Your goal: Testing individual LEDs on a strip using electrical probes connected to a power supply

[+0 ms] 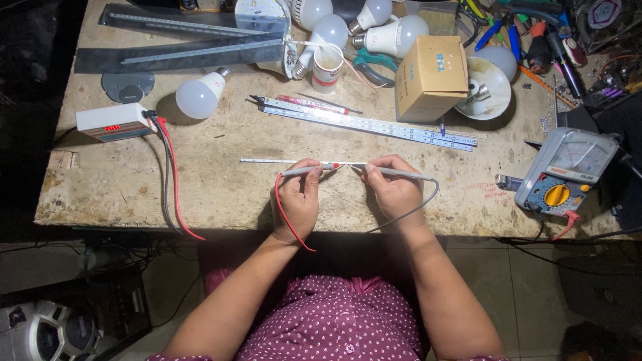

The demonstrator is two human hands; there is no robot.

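A thin LED strip [281, 161] lies flat on the worn workbench [221, 194], near its front edge. The left hand [297, 197] pinches a red-tipped test probe [309, 171] and the right hand [394, 190] pinches a second grey probe [401, 174]; both tips meet the strip's right end. Behind lie longer LED strips [374, 125], a cardboard box [430, 77] and white bulbs [199, 95]; an analogue multimeter [565, 174] sits right, a small digital tester [114, 122] left
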